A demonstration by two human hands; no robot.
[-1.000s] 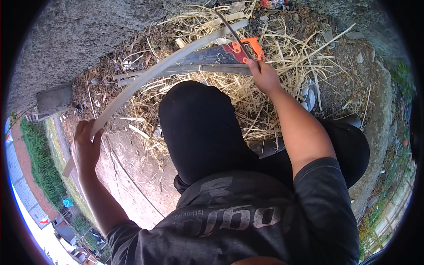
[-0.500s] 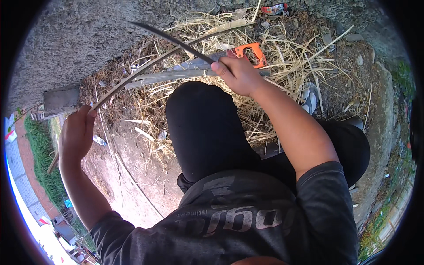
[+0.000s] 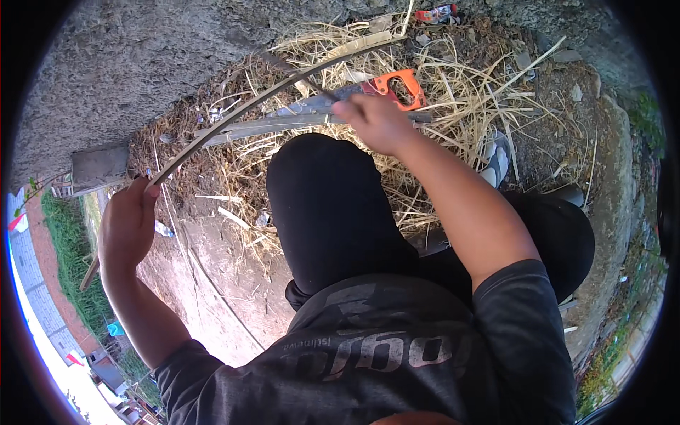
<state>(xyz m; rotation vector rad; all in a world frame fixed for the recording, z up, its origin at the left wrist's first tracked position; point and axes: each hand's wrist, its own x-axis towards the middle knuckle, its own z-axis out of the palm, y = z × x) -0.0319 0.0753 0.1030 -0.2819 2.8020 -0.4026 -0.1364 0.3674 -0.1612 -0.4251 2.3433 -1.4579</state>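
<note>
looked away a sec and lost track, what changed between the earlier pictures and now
The right hand moved left; its blade, now blurred, points further left and crosses the strip nearer the middle. The strip turned from pale broad face to narrow edge. The left hand shifted slightly left and up. Nothing was grasped or released; saw and shavings stayed.

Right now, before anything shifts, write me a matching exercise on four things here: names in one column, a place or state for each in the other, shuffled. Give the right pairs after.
Things:
1. saw
2. strip
3. blade
4. packet

Places and states:
A. bowed, in the left hand
B. mostly red, near the wall
C. orange-handled, lying by the shavings
D. dark and blurred, in the right hand

Right pairs: 1-C, 2-A, 3-D, 4-B
</note>
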